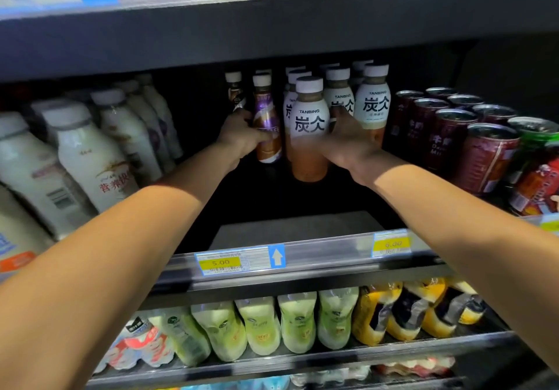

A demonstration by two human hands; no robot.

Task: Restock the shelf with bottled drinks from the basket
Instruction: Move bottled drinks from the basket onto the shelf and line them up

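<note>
Both my arms reach deep into the dark middle shelf (296, 226). My left hand (242, 135) is closed around a purple-and-brown labelled bottle (267, 123) with a white cap. My right hand (348, 141) wraps the side of a white-labelled TANBING bottle (310, 129) of brown drink that stands at the front of its row. More TANBING bottles (373, 102) stand behind and to the right of it. Another purple-labelled bottle (234, 88) stands behind the one in my left hand. No basket is in view.
White milk-drink bottles (90, 150) fill the shelf's left side; dark red cans (447, 135) fill its right. Price tags (220, 262) line the shelf's front rail. The shelf below holds pale green bottles (296, 323) and yellow ones (402, 311). Another shelf (272, 20) hangs close above.
</note>
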